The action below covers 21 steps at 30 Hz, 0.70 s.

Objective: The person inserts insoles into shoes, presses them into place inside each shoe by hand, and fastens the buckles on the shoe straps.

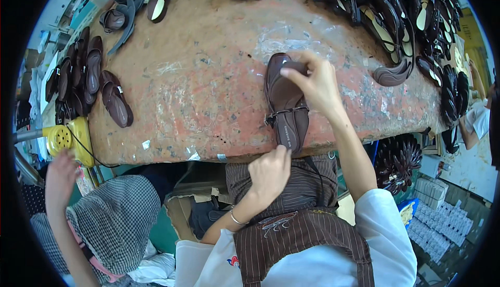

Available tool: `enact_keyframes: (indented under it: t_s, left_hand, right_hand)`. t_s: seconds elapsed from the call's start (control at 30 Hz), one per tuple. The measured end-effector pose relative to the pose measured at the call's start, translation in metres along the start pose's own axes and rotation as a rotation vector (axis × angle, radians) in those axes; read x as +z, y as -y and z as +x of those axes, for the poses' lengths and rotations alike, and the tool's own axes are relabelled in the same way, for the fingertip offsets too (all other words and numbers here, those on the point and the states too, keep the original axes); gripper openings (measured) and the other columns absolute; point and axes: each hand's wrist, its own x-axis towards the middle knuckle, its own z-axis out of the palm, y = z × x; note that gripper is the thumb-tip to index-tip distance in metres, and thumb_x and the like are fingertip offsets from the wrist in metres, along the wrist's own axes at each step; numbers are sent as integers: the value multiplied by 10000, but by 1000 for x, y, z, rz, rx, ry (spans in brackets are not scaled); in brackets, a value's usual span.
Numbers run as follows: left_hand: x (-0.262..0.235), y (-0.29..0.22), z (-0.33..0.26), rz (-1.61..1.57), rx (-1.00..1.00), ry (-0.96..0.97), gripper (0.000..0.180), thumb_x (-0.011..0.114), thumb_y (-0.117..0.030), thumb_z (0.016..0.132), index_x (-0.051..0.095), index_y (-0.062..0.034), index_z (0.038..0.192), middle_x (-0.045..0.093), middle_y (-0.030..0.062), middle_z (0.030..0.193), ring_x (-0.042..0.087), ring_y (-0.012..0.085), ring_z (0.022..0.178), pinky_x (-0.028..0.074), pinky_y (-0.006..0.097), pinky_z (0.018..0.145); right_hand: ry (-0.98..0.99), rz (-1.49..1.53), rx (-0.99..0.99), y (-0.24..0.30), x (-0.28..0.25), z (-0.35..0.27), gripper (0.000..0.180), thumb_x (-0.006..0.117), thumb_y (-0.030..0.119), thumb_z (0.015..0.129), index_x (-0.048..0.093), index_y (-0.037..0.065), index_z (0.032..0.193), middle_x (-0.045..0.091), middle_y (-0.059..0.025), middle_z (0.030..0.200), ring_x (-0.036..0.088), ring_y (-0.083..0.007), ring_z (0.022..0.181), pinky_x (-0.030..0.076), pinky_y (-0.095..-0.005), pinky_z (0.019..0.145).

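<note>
A dark brown strappy shoe (285,91) lies near the table's front edge, its toe pointing away from me. A buckled strap (287,112) crosses it, and a brown insole (290,130) shows at the heel end. My left hand (270,171) is closed, its thumb and fingers pinching the shoe at the heel. My right hand (316,81) curls over the toe part from the right, thumb and forefinger bent around a dark piece there. Whether that piece is part of the shoe or a loose one, I cannot tell.
Several dark shoes (92,70) stand at the table's left, and many more crowd the back right (383,23). Brown insole pieces (393,73) lie to the right. A yellow machine (78,142) is at the left edge, beside another person's arm (60,188).
</note>
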Motion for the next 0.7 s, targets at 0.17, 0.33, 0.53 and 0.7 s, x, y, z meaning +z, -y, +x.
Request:
enact_keyframes:
  t_s: [0.17, 0.33, 0.53, 0.7]
  left_hand:
    - [19, -6, -3, 14, 291, -3, 340, 708, -173, 862, 654, 34, 1127, 646, 194, 1125, 589, 381, 1166, 467, 515, 961]
    - [48, 3, 1, 217, 333, 93, 513, 631, -156, 915, 531, 88, 1355, 490, 287, 1418, 386, 445, 1419, 208, 704, 1160]
    - [48, 8, -1, 190, 290, 117, 423, 598, -115, 918, 594, 83, 1292, 534, 277, 1383, 401, 446, 1407, 308, 649, 1143]
    - [48, 4, -3, 121, 301, 88, 445, 590, -74, 871, 611, 78, 1289, 540, 273, 1373, 410, 438, 1399, 312, 618, 1159]
  right_hand:
    - [430, -273, -411, -9, -19, -90, 374, 624, -63, 714, 602, -8, 1083, 667, -252, 1105, 575, -426, 1250, 213, -629, 1215]
    - [164, -381, -509, -36, 15, -82, 345, 598, -35, 790, 618, -49, 1134, 670, -260, 1212, 637, -370, 1193, 223, -576, 1229]
    - [424, -554, -255, -26, 46, -46, 436, 573, -19, 806, 656, -24, 1234, 679, -218, 1210, 632, -366, 1188, 298, -523, 1207]
    - [-14, -527, -581, -47, 57, -65, 364, 583, 57, 822, 626, -46, 1168, 665, -202, 1044, 653, -347, 1069, 329, -504, 1188]
